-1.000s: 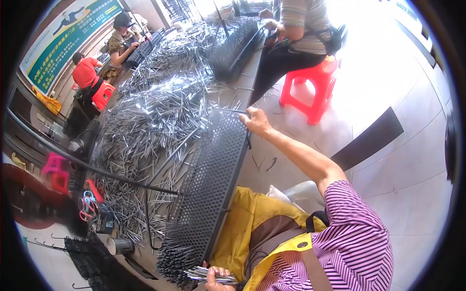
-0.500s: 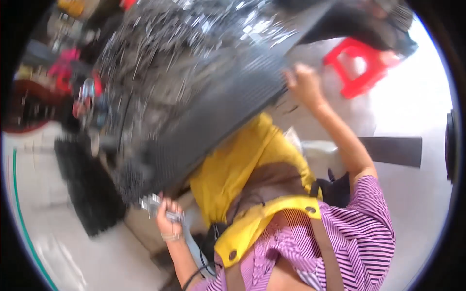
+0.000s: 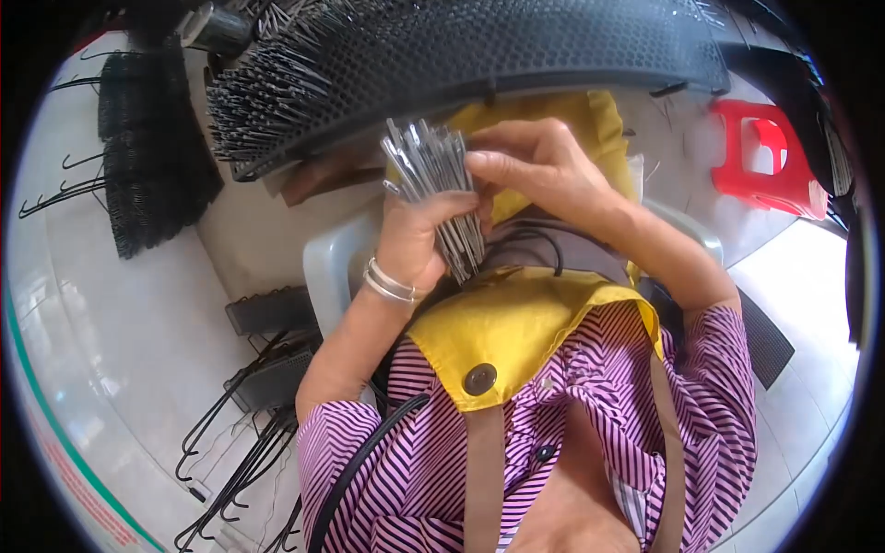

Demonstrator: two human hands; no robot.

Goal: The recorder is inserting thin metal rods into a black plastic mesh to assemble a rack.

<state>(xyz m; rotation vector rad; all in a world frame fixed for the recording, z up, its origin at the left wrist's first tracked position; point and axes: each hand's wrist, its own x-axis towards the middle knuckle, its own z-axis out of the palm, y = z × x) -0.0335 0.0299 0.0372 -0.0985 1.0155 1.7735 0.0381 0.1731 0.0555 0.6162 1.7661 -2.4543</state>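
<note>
My left hand (image 3: 417,230), with a bangle at its wrist, is wrapped round a bundle of thin silver-grey metal rods (image 3: 427,158). The bundle stands upright, slightly fanned at its top, above my lap. My right hand (image 3: 544,166) is closed at the bundle's right side, thumb and fingers pinching its edge; the far fingertips are hidden behind the rods. Just beyond both hands lies a long black perforated board (image 3: 516,69). Many dark rods (image 3: 263,106) stand packed in its left end.
A red plastic stool (image 3: 761,161) stands at the right. Black mesh racks with hooks (image 3: 152,157) lie on the floor at the left, and more hooked black pieces (image 3: 272,369) lie lower left. A metal cup (image 3: 217,29) sits at the far left. My chair (image 3: 332,267) is grey.
My right hand has left the perforated board's edge and come to the bundle. My left hand has brought its rods up in front of me. The view has turned, and the board now lies across the top.
</note>
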